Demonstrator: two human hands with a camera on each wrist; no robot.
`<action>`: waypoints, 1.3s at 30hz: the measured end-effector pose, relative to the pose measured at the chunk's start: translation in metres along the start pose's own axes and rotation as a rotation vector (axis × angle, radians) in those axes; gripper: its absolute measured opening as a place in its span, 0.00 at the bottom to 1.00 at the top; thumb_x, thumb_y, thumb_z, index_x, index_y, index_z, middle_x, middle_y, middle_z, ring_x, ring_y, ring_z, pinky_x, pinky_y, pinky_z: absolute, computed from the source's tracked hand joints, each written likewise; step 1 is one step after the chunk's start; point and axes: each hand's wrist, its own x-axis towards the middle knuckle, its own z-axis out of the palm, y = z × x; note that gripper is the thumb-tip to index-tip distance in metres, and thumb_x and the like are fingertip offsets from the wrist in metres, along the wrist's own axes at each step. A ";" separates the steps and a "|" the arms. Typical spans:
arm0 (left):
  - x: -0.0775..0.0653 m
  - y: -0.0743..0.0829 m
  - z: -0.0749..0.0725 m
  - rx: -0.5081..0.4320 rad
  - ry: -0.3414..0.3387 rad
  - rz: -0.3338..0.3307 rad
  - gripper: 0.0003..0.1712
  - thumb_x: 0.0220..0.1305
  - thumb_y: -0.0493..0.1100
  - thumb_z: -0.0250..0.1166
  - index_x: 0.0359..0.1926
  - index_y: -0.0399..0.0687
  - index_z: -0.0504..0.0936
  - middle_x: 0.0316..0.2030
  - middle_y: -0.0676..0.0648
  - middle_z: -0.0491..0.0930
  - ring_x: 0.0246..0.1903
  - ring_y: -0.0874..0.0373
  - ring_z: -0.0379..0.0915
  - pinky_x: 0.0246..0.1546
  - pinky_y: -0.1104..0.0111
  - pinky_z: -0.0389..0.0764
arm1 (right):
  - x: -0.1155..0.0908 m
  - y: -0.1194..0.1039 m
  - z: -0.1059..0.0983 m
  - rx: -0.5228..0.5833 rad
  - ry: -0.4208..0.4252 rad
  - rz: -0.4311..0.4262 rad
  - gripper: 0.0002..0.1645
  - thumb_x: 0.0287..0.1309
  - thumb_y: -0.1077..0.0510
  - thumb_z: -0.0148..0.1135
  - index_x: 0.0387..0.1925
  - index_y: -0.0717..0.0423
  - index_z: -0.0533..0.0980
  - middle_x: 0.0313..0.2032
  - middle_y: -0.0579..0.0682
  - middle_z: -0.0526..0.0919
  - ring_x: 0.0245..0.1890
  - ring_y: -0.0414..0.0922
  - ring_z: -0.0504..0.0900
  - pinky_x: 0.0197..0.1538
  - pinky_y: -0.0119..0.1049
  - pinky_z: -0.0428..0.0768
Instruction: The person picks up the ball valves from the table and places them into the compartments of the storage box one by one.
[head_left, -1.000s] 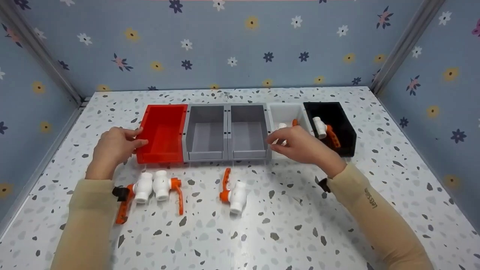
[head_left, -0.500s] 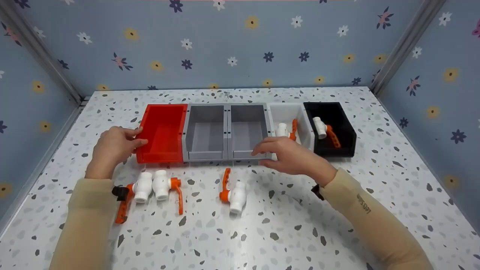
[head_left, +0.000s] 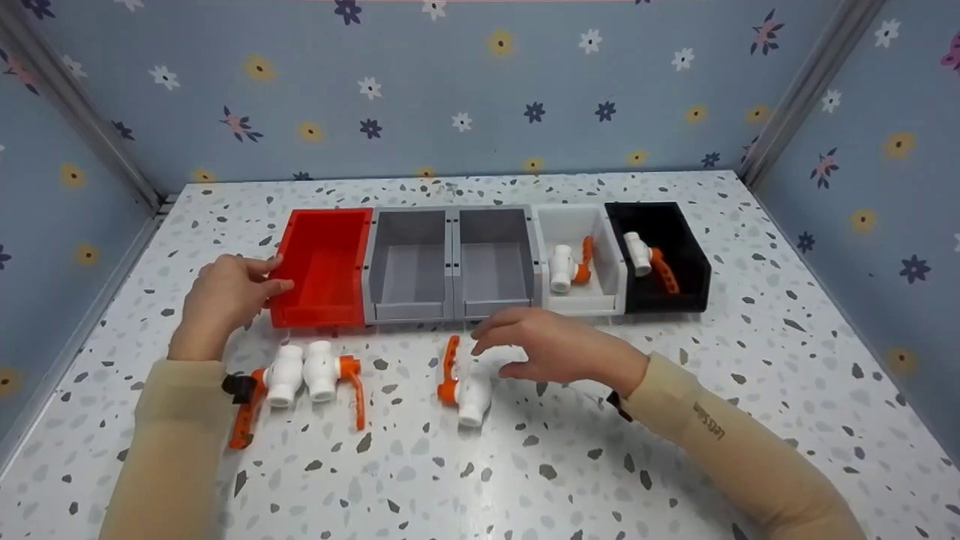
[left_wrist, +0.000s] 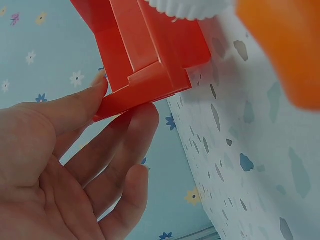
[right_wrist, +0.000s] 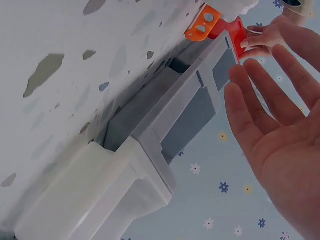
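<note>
My left hand (head_left: 225,300) pinches the left side wall of the red bin (head_left: 319,316); in the left wrist view the thumb (left_wrist: 82,107) lies on one side of the wall and fingers on the other. My right hand (head_left: 559,346), fingers loosely bent and holding nothing, hovers just right of a white ball valve (head_left: 472,401) with an orange lever. Two more such ball valves, the left valve (head_left: 285,381) and its neighbour (head_left: 321,375), lie side by side in front of the red bin.
Right of the red bin, joined in a row, stand two grey bins (head_left: 411,310), a white bin (head_left: 585,304) and a black bin (head_left: 669,304). One ball valve (head_left: 561,268) lies in the white bin, another ball valve (head_left: 637,253) in the black. Flowered walls (head_left: 420,90) enclose the speckled table (head_left: 555,480).
My right hand has moved from over the white bin leftward and toward me, to beside the middle ball valve. The left hand has stayed on the red bin.
</note>
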 end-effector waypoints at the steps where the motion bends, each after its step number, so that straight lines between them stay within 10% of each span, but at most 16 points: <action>1: 0.000 0.000 0.000 0.000 0.002 0.003 0.36 0.68 0.51 0.66 0.72 0.50 0.65 0.61 0.31 0.73 0.44 0.43 0.75 0.35 0.64 0.79 | 0.000 -0.001 0.001 -0.005 -0.005 -0.001 0.21 0.59 0.60 0.71 0.55 0.50 0.81 0.61 0.48 0.77 0.63 0.46 0.72 0.64 0.40 0.72; 17: 0.001 -0.002 0.002 0.013 -0.008 -0.004 0.36 0.68 0.51 0.66 0.72 0.51 0.64 0.60 0.30 0.72 0.44 0.44 0.72 0.34 0.64 0.77 | 0.008 -0.012 0.019 0.030 -0.191 -0.024 0.28 0.53 0.58 0.76 0.57 0.44 0.81 0.64 0.45 0.75 0.65 0.45 0.70 0.65 0.37 0.69; 39: 0.000 0.000 0.000 0.011 -0.013 -0.008 0.36 0.68 0.51 0.66 0.72 0.51 0.64 0.61 0.31 0.72 0.45 0.44 0.70 0.34 0.64 0.76 | 0.020 -0.022 0.031 -0.061 -0.198 -0.043 0.24 0.54 0.59 0.75 0.54 0.44 0.82 0.60 0.46 0.78 0.62 0.46 0.73 0.62 0.37 0.72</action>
